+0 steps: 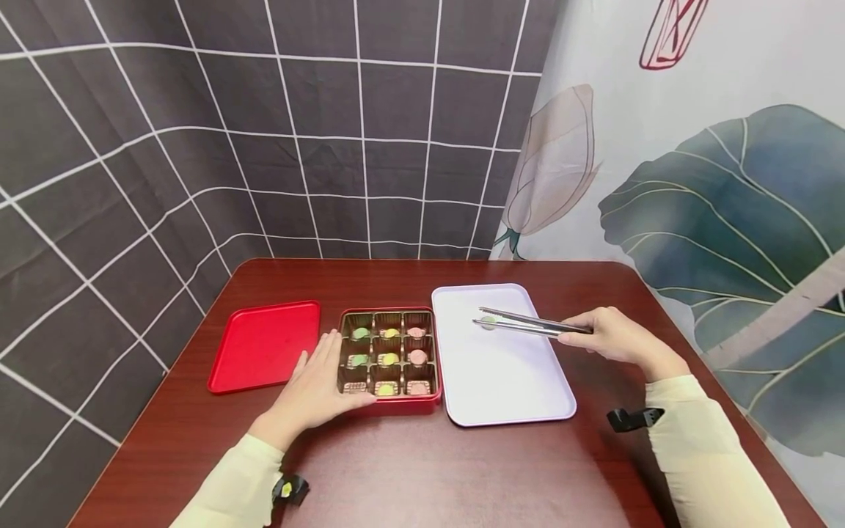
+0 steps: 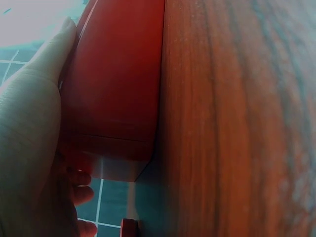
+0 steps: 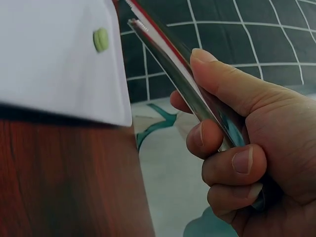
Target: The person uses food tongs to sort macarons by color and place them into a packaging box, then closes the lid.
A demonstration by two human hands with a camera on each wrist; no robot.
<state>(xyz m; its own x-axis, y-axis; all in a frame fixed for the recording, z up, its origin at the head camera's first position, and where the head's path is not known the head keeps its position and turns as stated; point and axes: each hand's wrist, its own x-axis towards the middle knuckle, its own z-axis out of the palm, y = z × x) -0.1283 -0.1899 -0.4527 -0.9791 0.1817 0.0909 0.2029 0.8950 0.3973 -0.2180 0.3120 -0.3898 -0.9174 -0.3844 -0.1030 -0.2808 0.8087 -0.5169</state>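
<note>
My right hand (image 1: 610,336) grips a pair of metal tongs (image 1: 541,323) above the white tray (image 1: 508,392). Their two arms stand apart, with a green macaron (image 1: 488,321) on the tray between the tips; the right wrist view shows this macaron (image 3: 101,40) more plainly. At the front left corner of a red box (image 1: 409,402), my left hand (image 1: 317,392) rests with fingers along the left side and thumb along the front. A gold divided insert in the box holds green, yellow and pink macarons (image 1: 418,357) in columns. The front left compartment shows only its ribbed bottom.
A red lid or shallow tray (image 1: 267,348) lies to the left of the box. The white tray stands close against the box's right side. Everything rests on a brown wooden table (image 1: 409,462), with a dark grid-patterned curtain (image 1: 330,169) behind it.
</note>
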